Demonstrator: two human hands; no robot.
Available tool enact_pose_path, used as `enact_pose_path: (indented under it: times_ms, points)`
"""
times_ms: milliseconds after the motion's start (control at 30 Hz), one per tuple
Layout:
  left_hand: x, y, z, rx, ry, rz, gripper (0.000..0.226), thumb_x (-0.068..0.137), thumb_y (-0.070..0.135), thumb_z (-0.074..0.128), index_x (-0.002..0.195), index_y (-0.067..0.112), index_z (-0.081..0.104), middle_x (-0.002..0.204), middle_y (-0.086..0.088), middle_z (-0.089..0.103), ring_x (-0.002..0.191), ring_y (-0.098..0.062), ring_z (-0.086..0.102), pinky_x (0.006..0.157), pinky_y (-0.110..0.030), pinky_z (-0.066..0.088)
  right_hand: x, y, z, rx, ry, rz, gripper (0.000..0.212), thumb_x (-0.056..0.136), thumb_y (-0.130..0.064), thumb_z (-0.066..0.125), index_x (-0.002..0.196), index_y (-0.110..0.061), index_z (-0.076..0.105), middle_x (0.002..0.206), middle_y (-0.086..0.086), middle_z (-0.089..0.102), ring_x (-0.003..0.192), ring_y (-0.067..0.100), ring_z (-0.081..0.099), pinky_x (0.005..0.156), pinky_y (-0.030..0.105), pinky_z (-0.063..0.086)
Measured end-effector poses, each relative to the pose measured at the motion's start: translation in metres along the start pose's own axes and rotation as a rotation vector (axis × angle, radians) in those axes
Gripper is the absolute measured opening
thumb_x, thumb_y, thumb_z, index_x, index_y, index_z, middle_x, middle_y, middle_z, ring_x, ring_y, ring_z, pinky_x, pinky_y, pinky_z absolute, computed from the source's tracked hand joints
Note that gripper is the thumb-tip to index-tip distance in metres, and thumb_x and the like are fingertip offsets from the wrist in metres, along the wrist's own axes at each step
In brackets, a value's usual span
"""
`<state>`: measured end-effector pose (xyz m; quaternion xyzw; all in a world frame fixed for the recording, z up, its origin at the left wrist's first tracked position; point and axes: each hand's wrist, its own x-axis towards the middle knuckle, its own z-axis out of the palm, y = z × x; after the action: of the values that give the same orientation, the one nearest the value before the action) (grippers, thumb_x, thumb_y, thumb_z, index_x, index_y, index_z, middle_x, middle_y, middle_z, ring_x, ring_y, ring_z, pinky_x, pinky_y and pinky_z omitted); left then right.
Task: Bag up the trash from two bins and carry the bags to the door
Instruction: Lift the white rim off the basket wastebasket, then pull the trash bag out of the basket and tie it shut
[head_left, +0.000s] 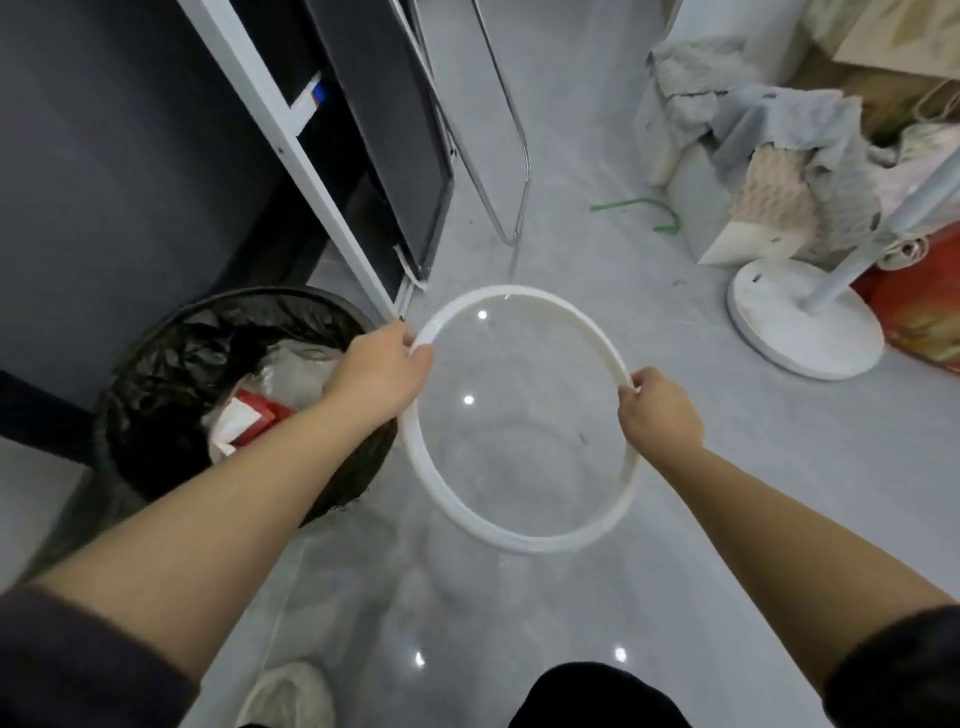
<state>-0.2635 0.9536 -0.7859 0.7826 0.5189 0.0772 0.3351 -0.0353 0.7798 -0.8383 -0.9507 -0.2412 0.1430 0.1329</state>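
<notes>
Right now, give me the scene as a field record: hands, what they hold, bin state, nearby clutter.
left hand: gripping the left side of the white ring
right hand: gripping the ring's right side
white ring: held above the floor, roughly level, floor visible through it
black bin: left of the ring, black bag liner still in place
bin contents: red-and-white carton, clear plastic
bag tied: no, liner is open
clutter: white round stand base at right, green strap on floor
</notes>
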Motion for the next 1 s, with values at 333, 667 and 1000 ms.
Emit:
enact_pose_path:
  times_ms: [333,667,1000]
  points:
    - [-0.023,-0.048,0.131,-0.127,-0.316,-0.435,0.029,0.086,0.021,0.046,0.112,0.007,0.049,0.091,-0.018,0.065,0.061,-0.029,0.066,0.058,-0.037,0.058,0.002,0.061,0.056,0.012,-0.114,0.203,0.018,0.094,-0.02,0.046,0.107,-0.009,0.05,0.097,0.01,0.058,0.082,0.029,0.054,0.07,0.036,0.045]
    - [-0.008,-0.119,0.205,-0.3,-0.28,-0.675,0.051,0.079,0.011,0.048,0.13,0.004,0.046,0.12,-0.02,0.058,0.106,-0.037,0.057,0.093,-0.041,0.05,-0.002,0.063,0.127,0.184,-0.296,0.13,0.026,0.079,-0.002,0.05,0.104,-0.007,0.056,0.095,0.009,0.061,0.082,0.026,0.054,0.07,0.03,0.042]
    - [0.0,-0.115,0.198,-0.214,-0.407,-0.507,0.05,0.084,0.009,0.041,0.134,0.011,0.041,0.131,-0.013,0.053,0.115,-0.031,0.052,0.097,-0.034,0.043,-0.011,0.065,0.153,0.248,-0.346,0.133,0.04,0.084,-0.008,0.052,0.124,-0.006,0.052,0.121,0.015,0.058,0.111,0.032,0.056,0.083,0.03,0.042]
